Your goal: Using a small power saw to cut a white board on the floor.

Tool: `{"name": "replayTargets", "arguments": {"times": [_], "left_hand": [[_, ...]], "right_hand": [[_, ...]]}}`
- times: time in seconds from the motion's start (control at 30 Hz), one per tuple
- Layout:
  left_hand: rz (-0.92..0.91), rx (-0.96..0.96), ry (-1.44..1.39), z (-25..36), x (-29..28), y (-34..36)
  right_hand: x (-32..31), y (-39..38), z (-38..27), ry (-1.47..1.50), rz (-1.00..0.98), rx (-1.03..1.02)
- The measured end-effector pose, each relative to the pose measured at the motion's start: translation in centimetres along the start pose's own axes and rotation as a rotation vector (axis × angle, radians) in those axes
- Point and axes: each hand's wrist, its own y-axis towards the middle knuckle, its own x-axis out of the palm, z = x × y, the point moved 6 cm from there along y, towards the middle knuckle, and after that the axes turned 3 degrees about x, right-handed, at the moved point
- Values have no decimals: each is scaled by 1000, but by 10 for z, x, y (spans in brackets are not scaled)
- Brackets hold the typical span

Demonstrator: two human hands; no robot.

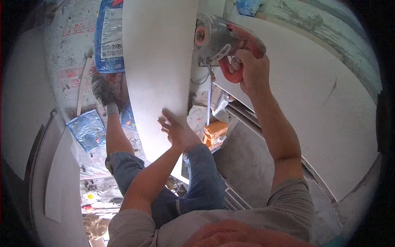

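A long pale slab, perhaps tile, stretches away from me across my legs. My left hand lies on its right side near my knee, fingers spread and holding nothing. At the slab's far right edge sits a dusty grey and red handheld circular saw. My right hand is wrapped round the saw's red handle. The blade's contact with the slab is hidden behind the saw's body.
A blue and white bag lies left of the slab, and a blue plastic packet nearer me. To the right is a large panel with fine ridged lines. An orange box-like item sits below a hanging pale strip.
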Motion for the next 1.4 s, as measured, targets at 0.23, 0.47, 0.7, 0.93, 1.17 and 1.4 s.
{"name": "replayTargets", "arguments": {"times": [0.23,0.47,0.7,0.93,1.17,1.4], "left_hand": [[-42,-34,34,-2,7,3],[35,16,58,-20,17,11],[-9,10,26,-6,8,4],[-82,-78,19,-9,16,6],[22,38,26,-9,15,7],[-60,4,23,1,8,2]], "right_hand": [[-11,4,14,0,14,27],[-4,-3,10,25,26,59],[-6,-6,10,-33,-29,-18],[-5,-6,8,25,12,20],[-7,-6,14,31,0,30],[-16,-8,23,7,33,99]]}}
